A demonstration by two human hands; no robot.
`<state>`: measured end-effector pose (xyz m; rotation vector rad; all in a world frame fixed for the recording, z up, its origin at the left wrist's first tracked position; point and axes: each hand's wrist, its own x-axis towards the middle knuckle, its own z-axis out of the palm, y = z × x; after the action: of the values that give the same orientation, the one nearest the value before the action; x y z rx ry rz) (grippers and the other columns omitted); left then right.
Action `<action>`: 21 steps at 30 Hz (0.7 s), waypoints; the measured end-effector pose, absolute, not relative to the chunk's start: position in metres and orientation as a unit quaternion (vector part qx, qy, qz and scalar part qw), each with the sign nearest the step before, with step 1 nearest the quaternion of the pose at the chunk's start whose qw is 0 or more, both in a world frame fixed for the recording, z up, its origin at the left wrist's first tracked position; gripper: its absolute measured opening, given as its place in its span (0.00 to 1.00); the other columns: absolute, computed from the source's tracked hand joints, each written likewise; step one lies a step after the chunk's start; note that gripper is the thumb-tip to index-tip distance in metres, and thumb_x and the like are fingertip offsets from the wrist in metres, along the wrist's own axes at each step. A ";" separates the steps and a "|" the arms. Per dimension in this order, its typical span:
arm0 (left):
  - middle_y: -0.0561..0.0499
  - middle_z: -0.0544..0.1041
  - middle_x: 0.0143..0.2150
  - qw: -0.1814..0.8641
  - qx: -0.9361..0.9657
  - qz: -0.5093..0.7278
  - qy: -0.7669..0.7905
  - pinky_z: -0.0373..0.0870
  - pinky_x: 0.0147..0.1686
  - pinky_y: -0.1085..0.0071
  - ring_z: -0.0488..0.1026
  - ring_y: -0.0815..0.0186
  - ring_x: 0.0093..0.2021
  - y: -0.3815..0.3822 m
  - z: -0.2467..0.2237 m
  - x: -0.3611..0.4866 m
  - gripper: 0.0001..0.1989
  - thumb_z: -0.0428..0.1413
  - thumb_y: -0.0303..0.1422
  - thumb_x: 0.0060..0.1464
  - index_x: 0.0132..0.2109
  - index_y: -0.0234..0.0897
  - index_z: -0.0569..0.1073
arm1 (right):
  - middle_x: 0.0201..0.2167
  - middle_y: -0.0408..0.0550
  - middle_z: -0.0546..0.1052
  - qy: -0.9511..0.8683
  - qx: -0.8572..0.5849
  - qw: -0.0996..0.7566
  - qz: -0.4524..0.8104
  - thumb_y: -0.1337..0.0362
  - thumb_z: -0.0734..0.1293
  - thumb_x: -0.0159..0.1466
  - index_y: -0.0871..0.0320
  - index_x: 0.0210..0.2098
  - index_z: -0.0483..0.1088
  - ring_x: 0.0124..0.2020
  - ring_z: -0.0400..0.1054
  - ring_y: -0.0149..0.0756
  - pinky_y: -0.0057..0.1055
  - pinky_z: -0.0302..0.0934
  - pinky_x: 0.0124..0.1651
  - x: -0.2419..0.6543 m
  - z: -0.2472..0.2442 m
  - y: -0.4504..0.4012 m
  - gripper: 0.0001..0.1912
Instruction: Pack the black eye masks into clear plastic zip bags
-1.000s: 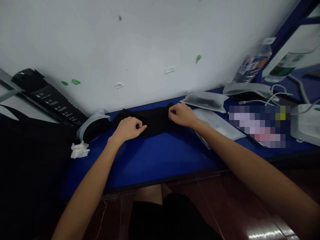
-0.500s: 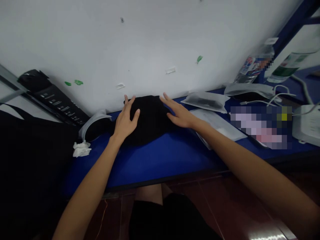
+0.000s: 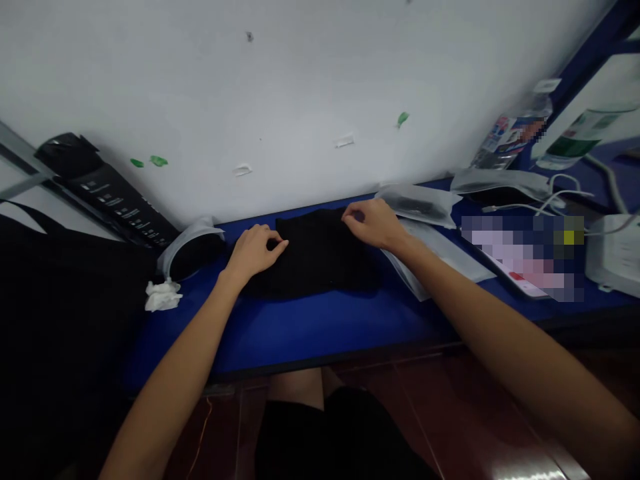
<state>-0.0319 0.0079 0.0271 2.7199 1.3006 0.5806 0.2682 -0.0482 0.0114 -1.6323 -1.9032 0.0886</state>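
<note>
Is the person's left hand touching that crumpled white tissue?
Apart: the head view shows blue tabletop between the left hand and the crumpled white tissue.

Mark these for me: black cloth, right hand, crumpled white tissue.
Black cloth (image 3: 316,257): head view, middle of its upper surface.
Right hand (image 3: 376,224): head view, back of the hand.
Crumpled white tissue (image 3: 163,295): head view, middle of the wad.

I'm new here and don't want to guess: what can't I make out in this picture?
All in the head view:
Black cloth: layers lost in darkness.
Left hand and right hand: curled, so they hide their exact grip.
Phone: screen blurred by pixel blocks.
Black cylinder: print too small.
Bag: cut by left edge.
White box: cut by right edge.
</note>
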 end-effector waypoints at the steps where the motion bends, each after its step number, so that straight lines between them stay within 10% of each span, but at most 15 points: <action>1: 0.47 0.80 0.32 0.042 0.886 0.174 0.427 0.72 0.45 0.57 0.77 0.54 0.36 0.007 0.029 -0.032 0.16 0.58 0.45 0.64 0.32 0.42 0.81 | 0.41 0.56 0.82 -0.726 -0.612 0.312 0.009 0.64 0.63 0.65 0.59 0.44 0.81 0.44 0.75 0.51 0.47 0.67 0.53 0.268 0.007 -0.046 0.16; 4: 0.48 0.73 0.23 0.049 0.878 0.149 0.452 0.69 0.40 0.60 0.74 0.56 0.31 0.005 0.032 -0.031 0.25 0.55 0.50 0.65 0.24 0.42 0.77 | 0.63 0.60 0.75 -0.747 -0.603 0.278 -0.025 0.60 0.60 0.69 0.60 0.62 0.73 0.62 0.67 0.58 0.57 0.60 0.65 0.266 -0.009 -0.039 0.25; 7: 0.45 0.80 0.38 -0.001 0.861 0.193 0.470 0.71 0.49 0.58 0.75 0.51 0.46 0.007 0.027 -0.031 0.15 0.58 0.46 0.64 0.38 0.41 0.81 | 0.72 0.59 0.66 -0.760 -0.605 0.235 0.018 0.59 0.55 0.73 0.59 0.72 0.61 0.71 0.59 0.59 0.62 0.54 0.70 0.267 -0.023 -0.032 0.31; 11: 0.38 0.74 0.62 -0.023 0.840 0.206 0.502 0.65 0.63 0.47 0.66 0.43 0.64 0.017 0.011 -0.034 0.23 0.57 0.44 0.66 0.63 0.39 0.73 | 0.66 0.62 0.70 -0.748 -0.624 0.226 0.027 0.60 0.59 0.68 0.58 0.74 0.59 0.67 0.62 0.65 0.64 0.58 0.66 0.273 -0.031 -0.024 0.35; 21: 0.49 0.81 0.46 0.178 0.818 0.317 0.445 0.69 0.59 0.55 0.77 0.56 0.52 0.033 0.004 -0.038 0.13 0.66 0.29 0.52 0.44 0.40 0.72 | 0.57 0.59 0.74 -0.768 -0.589 0.251 0.009 0.68 0.64 0.53 0.57 0.66 0.66 0.60 0.65 0.59 0.59 0.56 0.64 0.272 -0.023 -0.027 0.39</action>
<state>-0.0376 0.0328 0.0044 2.3153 1.2595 0.8980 0.2715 -0.0268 -0.0228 -1.6029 -2.0900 0.0258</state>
